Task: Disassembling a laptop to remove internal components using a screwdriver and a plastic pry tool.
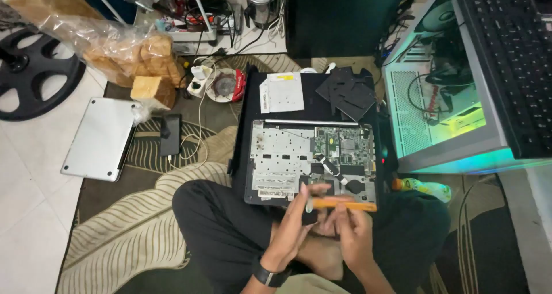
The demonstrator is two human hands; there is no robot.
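Over one opened laptop (313, 162), two hands, left hand (296, 222), right hand (351, 228), one orange tool (345, 204)

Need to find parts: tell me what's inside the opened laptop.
Inside the opened laptop: a silver metal frame and a green circuit board. The hands and orange tool cover its near edge.

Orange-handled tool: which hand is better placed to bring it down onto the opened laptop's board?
Probably the right hand: it grips the orange-handled tool along its handle. The left hand only pinches the tip end, just over the near edge of the opened black laptop.
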